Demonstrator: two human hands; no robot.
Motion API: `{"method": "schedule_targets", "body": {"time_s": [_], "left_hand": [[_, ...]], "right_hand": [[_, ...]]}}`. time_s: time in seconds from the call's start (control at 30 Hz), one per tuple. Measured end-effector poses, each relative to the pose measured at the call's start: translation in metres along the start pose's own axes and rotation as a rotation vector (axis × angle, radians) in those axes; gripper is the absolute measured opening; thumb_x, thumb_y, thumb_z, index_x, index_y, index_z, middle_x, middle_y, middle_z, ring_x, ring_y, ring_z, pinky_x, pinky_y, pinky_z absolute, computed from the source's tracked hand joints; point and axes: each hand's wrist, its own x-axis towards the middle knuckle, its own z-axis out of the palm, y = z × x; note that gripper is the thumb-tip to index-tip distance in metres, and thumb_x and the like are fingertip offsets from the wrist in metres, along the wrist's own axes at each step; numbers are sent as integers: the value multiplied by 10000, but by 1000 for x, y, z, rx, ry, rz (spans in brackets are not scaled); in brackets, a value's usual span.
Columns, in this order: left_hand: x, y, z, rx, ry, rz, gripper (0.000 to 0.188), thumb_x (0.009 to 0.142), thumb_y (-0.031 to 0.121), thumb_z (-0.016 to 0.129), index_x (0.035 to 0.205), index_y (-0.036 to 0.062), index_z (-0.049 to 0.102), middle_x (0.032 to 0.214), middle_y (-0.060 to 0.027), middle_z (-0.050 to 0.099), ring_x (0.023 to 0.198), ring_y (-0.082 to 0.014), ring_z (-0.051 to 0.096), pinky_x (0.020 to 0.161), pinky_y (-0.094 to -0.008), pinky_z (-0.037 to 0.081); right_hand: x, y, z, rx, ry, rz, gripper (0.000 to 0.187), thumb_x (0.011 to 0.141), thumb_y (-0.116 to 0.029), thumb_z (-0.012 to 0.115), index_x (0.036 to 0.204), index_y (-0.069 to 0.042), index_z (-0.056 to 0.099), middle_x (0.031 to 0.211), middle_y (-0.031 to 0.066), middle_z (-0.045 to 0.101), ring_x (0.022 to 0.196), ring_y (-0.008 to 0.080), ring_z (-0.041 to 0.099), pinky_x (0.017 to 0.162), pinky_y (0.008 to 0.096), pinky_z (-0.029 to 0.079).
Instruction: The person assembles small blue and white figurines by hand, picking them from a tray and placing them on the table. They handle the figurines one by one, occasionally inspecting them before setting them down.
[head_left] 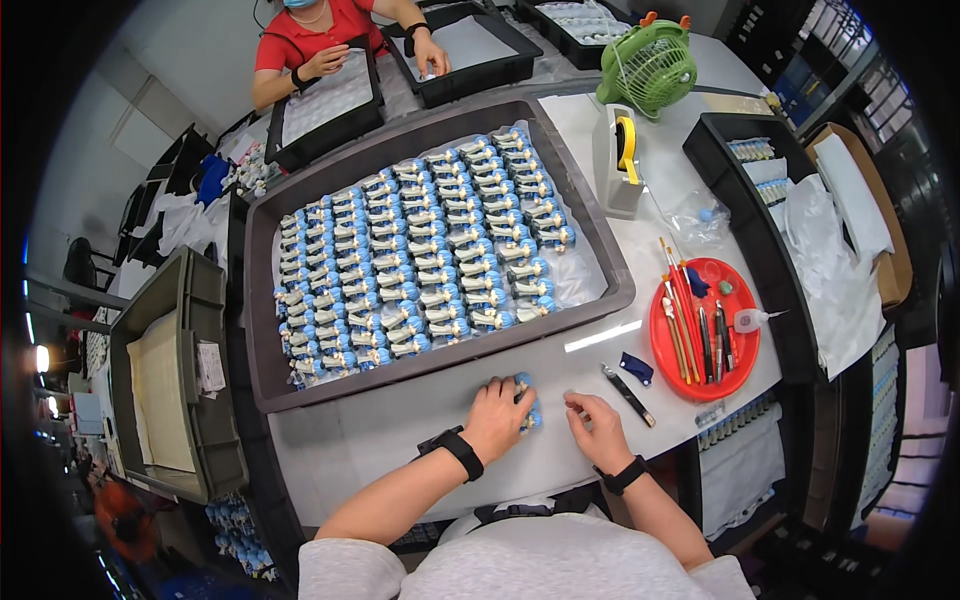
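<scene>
Fingers (496, 391) curl over rounded blue figurine (533, 415).

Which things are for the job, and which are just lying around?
Seems for the job:
- blue figurine, under the left hand
- right hand, beside it
- big tray with more figurines

Probably just lying around:
- green fan
- tape dispenser
- plastic bag
</scene>
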Motion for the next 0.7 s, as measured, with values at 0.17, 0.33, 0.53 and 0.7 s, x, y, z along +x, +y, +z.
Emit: {"method": "schedule_targets", "body": {"time_s": [0.17, 0.33, 0.53, 0.7], "left_hand": [[28, -2, -96, -468, -151, 173, 486, 734, 161, 727, 1179, 79, 550, 1218, -215, 527, 1105, -368, 531, 896, -433, 470], [125, -54, -131, -389, -63, 184, 454, 732, 163, 737, 1150, 61, 591, 1146, -155, 572, 1042, -329, 570, 881, -401, 483], [177, -81, -83, -78, -408, 88, 711, 658, 306, 817, 1289, 178, 515, 1207, -193, 476, 1063, -379, 534, 897, -441, 471], [190, -66, -71, 98, -488, 88, 727, 638, 280, 819, 1289, 220, 502, 1161, -222, 441, 1017, -399, 548, 842, -456, 499]], "right_hand": [[-10, 15, 0, -124, -32, -53, 302, 765, -24, 634, 1065, -13, 604, 992, 145, 632, 940, 318, 580, 851, 395, 467], [-15, 10, -5, -187, -180, -75, 423, 731, -105, 698, 1127, -13, 580, 1160, 175, 543, 1100, 349, 481, 961, 408, 406], [-13, -1, -4, -180, -279, -31, 494, 726, -139, 724, 1173, -9, 560, 1214, 185, 483, 1150, 360, 426, 996, 413, 379], [-15, 2, -5, -170, -259, -23, 482, 729, -125, 720, 1166, -3, 558, 1199, 188, 477, 1152, 367, 417, 994, 422, 380]]}}
